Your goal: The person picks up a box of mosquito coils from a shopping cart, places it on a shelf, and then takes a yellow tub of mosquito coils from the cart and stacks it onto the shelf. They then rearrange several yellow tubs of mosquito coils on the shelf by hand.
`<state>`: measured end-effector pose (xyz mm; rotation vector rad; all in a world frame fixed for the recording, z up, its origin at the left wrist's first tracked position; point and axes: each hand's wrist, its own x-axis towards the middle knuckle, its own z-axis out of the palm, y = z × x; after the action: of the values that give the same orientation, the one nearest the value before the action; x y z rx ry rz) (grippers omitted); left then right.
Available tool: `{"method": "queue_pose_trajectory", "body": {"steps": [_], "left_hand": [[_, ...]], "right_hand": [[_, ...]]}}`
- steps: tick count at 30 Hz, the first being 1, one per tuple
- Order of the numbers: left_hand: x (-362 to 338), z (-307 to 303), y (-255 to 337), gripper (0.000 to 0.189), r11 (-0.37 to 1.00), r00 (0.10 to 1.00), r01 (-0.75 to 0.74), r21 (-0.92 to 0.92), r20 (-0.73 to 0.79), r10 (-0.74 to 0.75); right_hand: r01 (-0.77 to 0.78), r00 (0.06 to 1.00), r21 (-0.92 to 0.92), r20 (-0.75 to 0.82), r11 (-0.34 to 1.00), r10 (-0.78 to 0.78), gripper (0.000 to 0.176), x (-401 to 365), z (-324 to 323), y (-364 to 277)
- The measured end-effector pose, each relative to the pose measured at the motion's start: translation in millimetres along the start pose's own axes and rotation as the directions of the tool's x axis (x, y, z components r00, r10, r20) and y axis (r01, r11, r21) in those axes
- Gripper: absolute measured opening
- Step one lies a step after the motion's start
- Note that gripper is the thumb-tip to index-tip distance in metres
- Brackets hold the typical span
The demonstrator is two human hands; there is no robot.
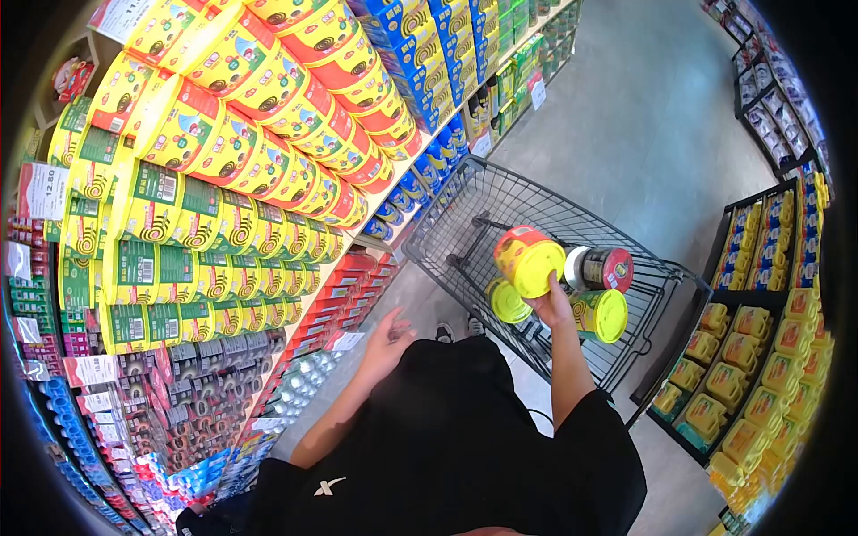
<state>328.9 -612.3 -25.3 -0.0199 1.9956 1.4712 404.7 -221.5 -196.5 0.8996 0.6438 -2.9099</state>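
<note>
My right hand (552, 305) grips a red and yellow tub with a yellow lid (534, 264) over the wire shopping cart (527, 183). In the cart are a green and yellow tub (600, 314) on its side, another yellow-lidded tub (508, 301) partly behind the held one, and a dark container with a white end and a red and black face (601, 268). My left hand (388, 339) is raised beside the shelf, fingers apart and somewhat curled, holding nothing.
Stacked red and yellow tubs (259, 116) and green and yellow tubs (188, 268) fill the shelf on the left. Blue boxes (407, 54) stand beyond. Racks of yellow bottles (737, 357) line the right. Grey floor (617, 98) runs between them.
</note>
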Motion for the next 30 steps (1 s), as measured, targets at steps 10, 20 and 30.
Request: {"method": "queue_pose_trajectory", "body": {"steps": [10,20,30], "left_hand": [[12,33,68,0.106,0.962,0.966,-0.255,-0.097,0.012,0.257],[3,-14,37,0.065,0.827,0.988,-0.072,-0.558,-0.151,-0.016],[4,-54,16,0.057,0.823,0.964,0.057,-0.566,-0.184,-0.193]], "right_hand": [[-0.155,0.853,-0.679,0.274,0.717,0.443,0.065,-50,185,-1],[0.024,0.966,-0.753,0.187,0.658,0.178,0.071,-34,168,72],[0.067,0.984,-0.896,0.131,-0.44,-0.117,0.053,-23,26,128]]}}
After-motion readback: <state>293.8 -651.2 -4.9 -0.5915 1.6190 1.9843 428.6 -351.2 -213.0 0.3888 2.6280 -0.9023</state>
